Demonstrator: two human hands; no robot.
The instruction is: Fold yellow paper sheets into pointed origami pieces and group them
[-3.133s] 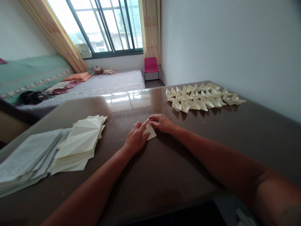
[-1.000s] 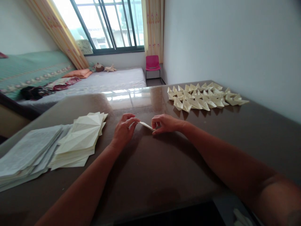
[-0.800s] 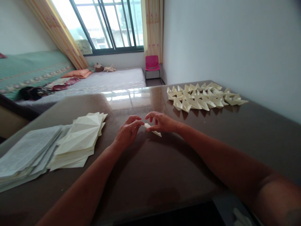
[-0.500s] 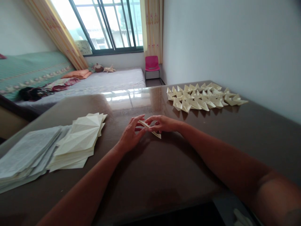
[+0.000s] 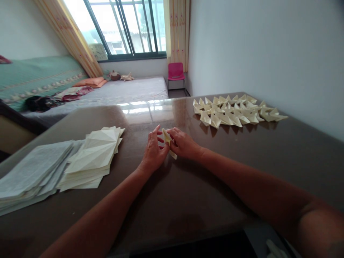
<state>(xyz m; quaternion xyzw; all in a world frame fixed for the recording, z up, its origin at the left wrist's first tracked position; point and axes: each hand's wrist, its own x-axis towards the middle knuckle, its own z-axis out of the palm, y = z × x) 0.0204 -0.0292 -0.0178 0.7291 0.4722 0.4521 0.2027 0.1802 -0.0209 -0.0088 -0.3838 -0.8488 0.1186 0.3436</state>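
Note:
Between my two hands, just above the table, is a small cream folded paper boat (image 5: 166,136), tilted with its pointed upper end away from me and its lower tip towards me. My left hand (image 5: 155,148) pinches it from the left, thumb pressed on its middle and the other fingers raised behind. From the right, my right hand (image 5: 183,143) grips its side with bent fingers that partly cover it. Rows of similar cream folded paper boats (image 5: 233,113) stand at the back right of the table.
On the left of the brown glossy table (image 5: 209,200) lie a stack of creased cream paper sheets (image 5: 98,148) and a pile of greyish sheets (image 5: 34,165). A white wall (image 5: 258,46) borders the right. Beyond are a bed (image 5: 139,87) and a pink chair (image 5: 176,71).
The folded paper boat has turned more upright between my hands, and its folds have opened slightly. My right-hand fingers have shifted along its side. The view has moved slightly.

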